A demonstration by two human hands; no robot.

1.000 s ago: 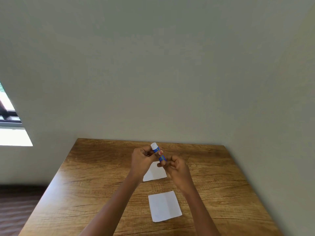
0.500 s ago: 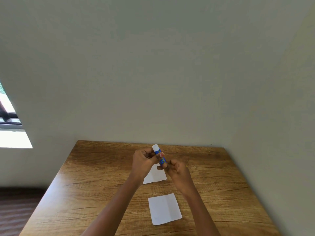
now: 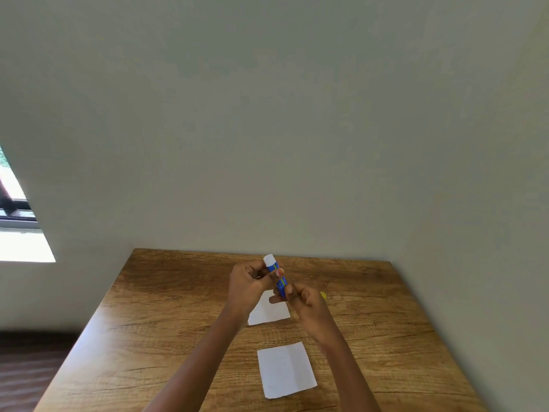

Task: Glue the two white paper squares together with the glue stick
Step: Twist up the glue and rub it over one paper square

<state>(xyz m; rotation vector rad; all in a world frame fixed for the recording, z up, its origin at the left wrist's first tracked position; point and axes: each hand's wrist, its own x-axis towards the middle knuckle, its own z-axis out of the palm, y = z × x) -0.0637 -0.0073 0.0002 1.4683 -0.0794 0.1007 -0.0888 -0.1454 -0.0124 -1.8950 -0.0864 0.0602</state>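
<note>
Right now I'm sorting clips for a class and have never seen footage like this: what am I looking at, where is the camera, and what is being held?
There is no machine here. A person wears one wide-angle camera on the head, looking forward and down, so the two bare arms reach in from the bottom of the picture. The left hand and right hand together hold a blue glue stick with a white end, tilted, above a wooden table. On the table lie two white paper squares: the near square, creased down the middle, and the far square, partly hidden by the hands. They lie apart, not yet joined. A small yellow thing peeks out beyond the right hand; I cannot tell what it is.
</note>
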